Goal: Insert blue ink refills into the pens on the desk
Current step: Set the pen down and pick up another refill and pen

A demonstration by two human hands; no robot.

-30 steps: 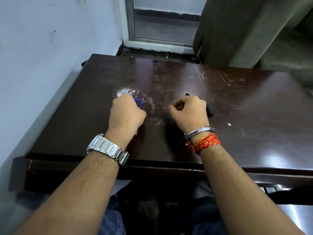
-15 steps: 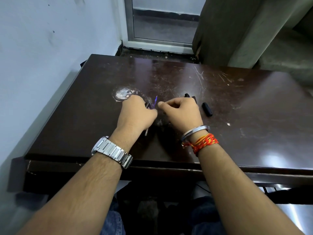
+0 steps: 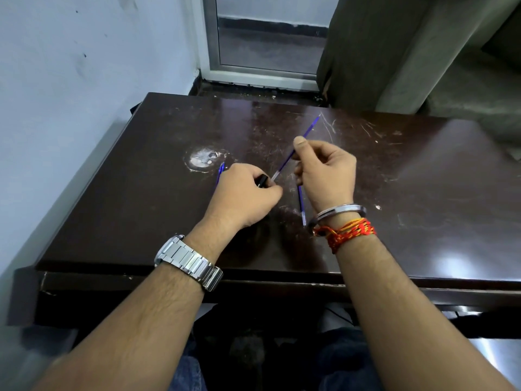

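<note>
- The left hand (image 3: 242, 198) is curled round a black pen barrel (image 3: 261, 182), its mouth facing 1 o'clock. The right hand (image 3: 327, 173) pinches a blue refill (image 3: 308, 131) that slants away toward 1 o'clock, with its pale end just at the mouth and not visibly inside.
- The likeliest slip is the end missing the narrow mouth and skidding off the rim — the pinch sits far up the thin tube, so it may bow.
- Pushing while off-axis could kink or jam the refill.
- A spare refill (image 3: 301, 204) lies on the table (image 3: 423, 179) at 6 o'clock of the right hand, under the wrist — a lowered wrist could roll it away.
- A third refill (image 3: 220, 172) pokes out at 10 o'clock of the left hand; I cannot tell whether it is held or lying loose.
</note>
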